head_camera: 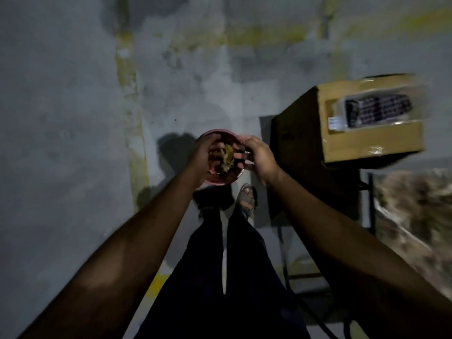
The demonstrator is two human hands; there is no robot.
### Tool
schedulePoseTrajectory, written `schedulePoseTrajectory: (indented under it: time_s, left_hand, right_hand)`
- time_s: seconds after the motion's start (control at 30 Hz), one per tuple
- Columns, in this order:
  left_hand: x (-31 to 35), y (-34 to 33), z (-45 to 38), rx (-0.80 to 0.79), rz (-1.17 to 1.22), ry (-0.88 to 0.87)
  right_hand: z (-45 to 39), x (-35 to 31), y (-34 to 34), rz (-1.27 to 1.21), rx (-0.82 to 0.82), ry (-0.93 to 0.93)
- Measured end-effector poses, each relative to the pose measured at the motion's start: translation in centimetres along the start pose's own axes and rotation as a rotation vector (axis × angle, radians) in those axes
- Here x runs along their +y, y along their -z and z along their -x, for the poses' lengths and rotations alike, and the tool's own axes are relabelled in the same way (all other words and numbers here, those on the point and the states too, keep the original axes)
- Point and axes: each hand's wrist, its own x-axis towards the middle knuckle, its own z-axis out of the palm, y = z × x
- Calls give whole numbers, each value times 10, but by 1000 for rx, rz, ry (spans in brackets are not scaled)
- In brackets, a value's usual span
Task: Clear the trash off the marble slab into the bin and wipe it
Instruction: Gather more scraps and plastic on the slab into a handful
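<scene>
Grey concrete floor [73,143] | both hands above red bin [217,178]: left hand [204,152] loosely curled, right hand [256,157] pinching trash [226,157] | risk: scraps missing the narrow rim.

Bare grey floor [73,118] lay open from nine round to twelve o'clock; a cardboard box [367,133] blocked the way at two o'clock; the mottled slab [415,216] and its dark frame [370,204] closed off four o'clock; the person's legs [220,265] filled six o'clock.
</scene>
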Motion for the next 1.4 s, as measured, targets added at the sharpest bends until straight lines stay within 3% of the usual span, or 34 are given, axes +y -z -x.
schedulePoseTrajectory:
  time_s: [0.27, 0.4, 0.53, 0.63, 0.8, 0.97, 1.03, 1.17, 1.4]
  left_hand:
    - [48, -73, 160, -295, -240, -209]
    - [37, -133, 219, -547, -365, -245]
    - [3, -208, 278, -743, -679, -381]
    - [-46, -268, 309, -912, -953, -602]
    - [-142, -347, 346, -1084, -1275, -865]
    - [-222, -397, 370, -1105, -1852, -1370]
    - [-240, -408, 370, -1047, -2000, -1377]
    - [-259, -417, 366, -989, -2032, -1354]
    - [-276, -437, 348, -1021, -2407, -1109]
  right_hand:
    - [194, -44, 64, -196, 193, 304]
    - [278, -25, 118, -396, 337, 405]
    - [355, 21, 181, -428, 516, 462]
    - [401, 73, 239, -259, 744, 487]
    - [474, 172, 330, 24, 970, 471]
    - [519, 269, 398, 390, 1059, 221]
    - [533, 290, 414, 415, 1081, 108]
    - [547, 329, 434, 390, 1018, -75]
    - [535, 363, 438, 228, 903, -238]
